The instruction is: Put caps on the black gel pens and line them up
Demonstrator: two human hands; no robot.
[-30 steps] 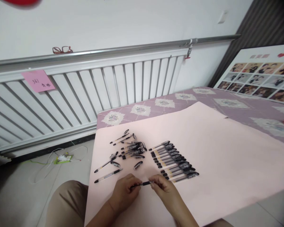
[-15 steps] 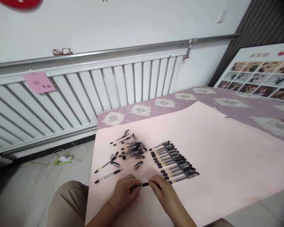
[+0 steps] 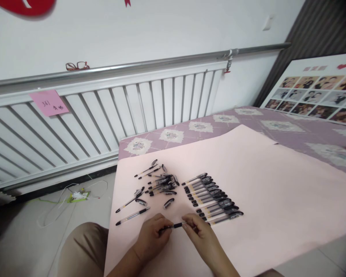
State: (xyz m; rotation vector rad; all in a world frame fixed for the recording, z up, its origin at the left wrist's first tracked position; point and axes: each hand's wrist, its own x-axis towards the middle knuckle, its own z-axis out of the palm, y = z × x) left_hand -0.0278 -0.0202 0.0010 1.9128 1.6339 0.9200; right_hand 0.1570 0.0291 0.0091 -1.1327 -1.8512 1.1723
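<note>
Near the front edge of the pink sheet, a gel pen (image 3: 178, 225) with a black rubber grip spans both hands. Its rear part is pinched in my left hand (image 3: 155, 234). My right hand (image 3: 196, 229) closes its fingertips at the pen's tip end; whether a cap is in them too is hidden. Just beyond my right hand lies a slanted row of capped pens (image 3: 216, 198). A jumbled pile of pens and caps (image 3: 161, 184) is further off to the left. An uncapped pen (image 3: 132, 216) and a loose cap (image 3: 168, 203) lie closer to my left hand.
The pink sheet (image 3: 276, 184) covers a table with a purple patterned cloth (image 3: 200, 126). Behind stand a white radiator (image 3: 129, 104) and a metal pipe (image 3: 161, 58) with glasses (image 3: 77, 66) on it. A photo board (image 3: 314, 92) leans at right; a power strip (image 3: 80, 196) lies on the floor.
My right fingertips have drawn slightly to the right, so a bit of the pen's tip shows beyond the black grip. The pens on the sheet lie as before.
</note>
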